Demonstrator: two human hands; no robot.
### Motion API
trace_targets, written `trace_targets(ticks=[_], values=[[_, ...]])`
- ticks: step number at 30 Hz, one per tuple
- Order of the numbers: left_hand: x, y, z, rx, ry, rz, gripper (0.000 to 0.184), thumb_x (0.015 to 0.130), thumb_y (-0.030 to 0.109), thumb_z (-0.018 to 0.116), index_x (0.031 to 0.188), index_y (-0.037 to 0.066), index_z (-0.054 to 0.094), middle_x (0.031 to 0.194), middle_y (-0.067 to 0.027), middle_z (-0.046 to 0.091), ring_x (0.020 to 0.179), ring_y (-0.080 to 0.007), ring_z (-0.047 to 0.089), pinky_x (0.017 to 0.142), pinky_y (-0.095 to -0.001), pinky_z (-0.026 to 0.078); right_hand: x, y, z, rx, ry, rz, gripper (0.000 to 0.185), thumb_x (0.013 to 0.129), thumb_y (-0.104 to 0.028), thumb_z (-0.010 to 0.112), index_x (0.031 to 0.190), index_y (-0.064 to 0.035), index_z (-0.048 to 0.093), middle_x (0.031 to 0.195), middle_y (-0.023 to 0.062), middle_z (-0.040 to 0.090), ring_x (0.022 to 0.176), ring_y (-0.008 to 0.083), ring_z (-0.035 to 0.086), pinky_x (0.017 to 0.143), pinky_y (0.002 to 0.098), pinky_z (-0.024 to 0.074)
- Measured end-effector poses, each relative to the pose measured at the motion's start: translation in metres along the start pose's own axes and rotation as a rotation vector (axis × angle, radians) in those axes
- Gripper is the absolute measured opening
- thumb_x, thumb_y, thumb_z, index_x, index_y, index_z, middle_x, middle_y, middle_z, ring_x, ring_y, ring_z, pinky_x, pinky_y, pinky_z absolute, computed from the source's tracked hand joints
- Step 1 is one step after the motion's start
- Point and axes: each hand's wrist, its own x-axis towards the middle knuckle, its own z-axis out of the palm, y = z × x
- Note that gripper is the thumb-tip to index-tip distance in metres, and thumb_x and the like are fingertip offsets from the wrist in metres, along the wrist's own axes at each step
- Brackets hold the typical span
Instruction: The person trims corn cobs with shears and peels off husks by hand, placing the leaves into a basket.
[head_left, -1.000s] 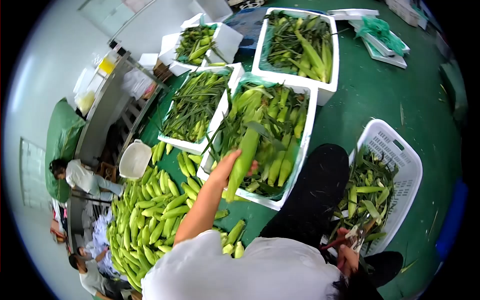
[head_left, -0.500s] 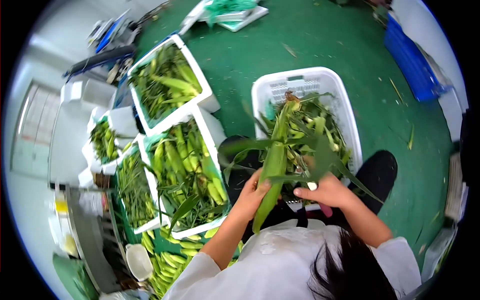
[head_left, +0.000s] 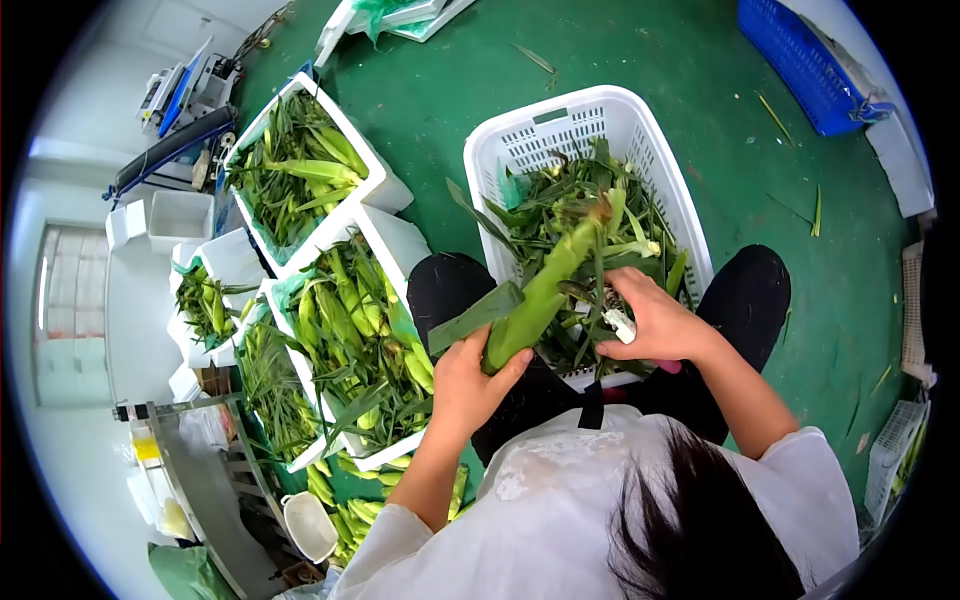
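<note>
Across most of the scene, green floor (head_left: 440, 120). Standing on it between two black-clad legs (head_left: 755, 310), a large white basket (head_left: 590, 122) with slotted walls, partly filled with husks and leaves (head_left: 545, 185). To the left, close together, white foam boxes (head_left: 392, 190) with corn and long leaves inside; at upper right, a blue crate (head_left: 800, 70). Below the boxes, loose ears (head_left: 355, 520) on the floor, beside a small white basin (head_left: 310, 527). Over the near part of the basket, both hands. Left hand (head_left: 470, 385) wrapped around the lower end of a green ear of corn (head_left: 540, 305), tilted, upper end leaning away over the husks. Right hand (head_left: 655, 320) half curled around a partly hidden tool (head_left: 620, 325), pale at the tip, pink below the palm; exact shape impossible to tell.
</note>
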Motion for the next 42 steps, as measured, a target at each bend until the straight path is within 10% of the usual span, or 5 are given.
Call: trace_targets(ticks=[9,20,30,38,42], values=[[0.03,-0.029,-0.005,-0.807,-0.7,-0.221,0.069,0.083,0.022,0.077,0.139,0.0,0.043,0.125,-0.0085,0.056,0.114,-0.0137,0.051,0.099,-0.0294,0.041,-0.031,-0.002,0.03,0.7,-0.026,0.252,0.042,0.076,-0.019,0.079,0.106,-0.0022,0.055,0.085,0.0029,0.062,0.074,0.0133,0.058,0.069,0.0264,0.0472],[0.087,0.035,0.03,-1.451,0.188,0.209,0.039,0.098,0.017,0.056,0.134,0.015,0.041,0.134,-0.0126,0.054,0.136,-0.0311,0.042,0.111,-0.0511,0.035,-0.074,-0.024,0.054,1.16,0.174,0.406,0.052,0.087,-0.01,0.069,0.133,-0.0033,0.044,0.11,0.0059,0.057,0.098,0.0126,0.055,0.082,0.0272,0.0473],[0.065,0.029,0.077,-1.662,0.257,0.019,0.039,0.098,0.028,0.059,0.13,0.017,0.041,0.136,-0.0058,0.051,0.135,-0.0284,0.043,0.111,-0.0489,0.036,-0.008,0.009,0.063,0.856,0.412,0.211,0.057,0.081,-0.018,0.077,0.129,-0.0012,0.05,0.104,0.0045,0.057,0.092,0.0118,0.054,0.082,0.0265,0.0452],[0.087,0.004,0.068,-1.606,0.516,-0.125,0.055,0.098,0.052,0.046,0.131,0.008,0.044,0.118,-0.0143,0.06,0.108,-0.0274,0.056,0.099,-0.0453,0.044,-0.044,0.025,0.065,1.245,-0.309,0.362,0.046,0.085,-0.016,0.068,0.123,0.0016,0.05,0.106,0.0111,0.064,0.078,0.0202,0.066,0.073,0.0372,0.0543],[0.112,-0.001,0.056,-1.617,0.372,-0.093,0.052,0.099,0.052,0.046,0.128,0.008,0.046,0.109,-0.0085,0.056,0.099,-0.0237,0.055,0.094,-0.0432,0.045,-0.092,0.005,0.016,0.837,0.167,0.275,0.038,0.086,-0.017,0.071,0.118,-0.003,0.056,0.102,0.0047,0.061,0.085,0.0141,0.06,0.076,0.0302,0.0509]])
